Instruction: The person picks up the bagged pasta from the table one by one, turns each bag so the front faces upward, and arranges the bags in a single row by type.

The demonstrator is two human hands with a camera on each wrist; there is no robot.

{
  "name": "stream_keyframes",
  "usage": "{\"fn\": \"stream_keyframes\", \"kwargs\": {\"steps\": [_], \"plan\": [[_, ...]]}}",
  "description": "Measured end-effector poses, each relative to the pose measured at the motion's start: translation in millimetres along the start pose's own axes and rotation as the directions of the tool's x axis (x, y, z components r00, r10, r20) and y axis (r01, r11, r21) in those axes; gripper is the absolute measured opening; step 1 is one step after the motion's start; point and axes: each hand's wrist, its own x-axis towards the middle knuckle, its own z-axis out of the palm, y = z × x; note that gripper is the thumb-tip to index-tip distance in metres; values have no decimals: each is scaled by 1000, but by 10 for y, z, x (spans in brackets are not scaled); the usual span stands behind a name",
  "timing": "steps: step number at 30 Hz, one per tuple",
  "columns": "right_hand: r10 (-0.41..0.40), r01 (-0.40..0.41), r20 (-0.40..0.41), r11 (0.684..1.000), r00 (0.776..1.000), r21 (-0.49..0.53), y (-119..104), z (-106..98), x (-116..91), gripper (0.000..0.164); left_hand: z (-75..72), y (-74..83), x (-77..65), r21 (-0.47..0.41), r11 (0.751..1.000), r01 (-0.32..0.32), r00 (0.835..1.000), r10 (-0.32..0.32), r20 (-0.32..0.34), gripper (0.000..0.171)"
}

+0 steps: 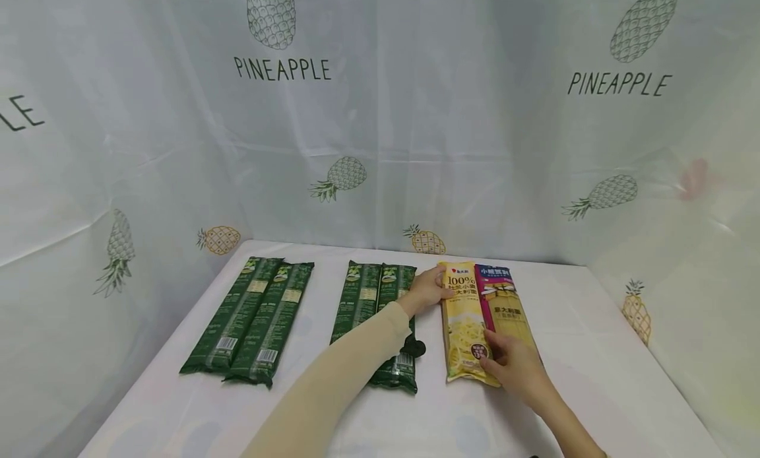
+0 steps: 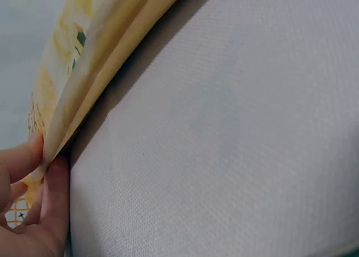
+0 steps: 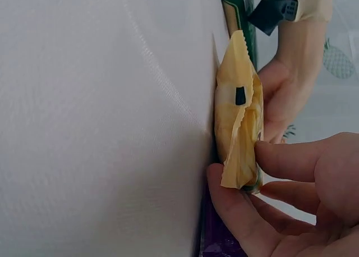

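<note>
A yellow pasta packet (image 1: 466, 326) lies lengthwise on the right half of the table. My left hand (image 1: 424, 291) pinches its upper left edge; in the left wrist view, thumb and fingers of that hand (image 2: 35, 192) close on the packet's edge (image 2: 95, 60). At the lower right side my right hand (image 1: 518, 371) grips the same packet, thumb on top. The right wrist view shows the packet's crimped end (image 3: 238, 108) between thumb and fingers of the right hand (image 3: 303, 195). A purple-and-yellow pasta packet (image 1: 505, 306) lies against its right side, partly hidden by my right hand.
Two green packets (image 1: 249, 319) lie side by side at the left of the table (image 1: 208, 418). Another two green packets (image 1: 356, 299) lie in the middle, partly covered by my left forearm. A pineapple-print curtain (image 1: 445, 115) hangs behind and around the sides.
</note>
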Motion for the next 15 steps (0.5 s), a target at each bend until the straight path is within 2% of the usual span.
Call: {"fn": "stream_keyframes", "kwargs": {"steps": [4,11,15], "plan": [[-29,28,-20,999,999,-42,15,11,-14,57,16,-12,19,20,1000,-3,1000,4,-21,74],[-43,43,-32,999,999,-24,40,6,-20,55,-10,-13,-25,42,999,-8,1000,8,-6,73],[-53,50,-57,997,997,-50,37,18,-27,54,-14,1,-47,41,999,-8,1000,8,8,71]]}}
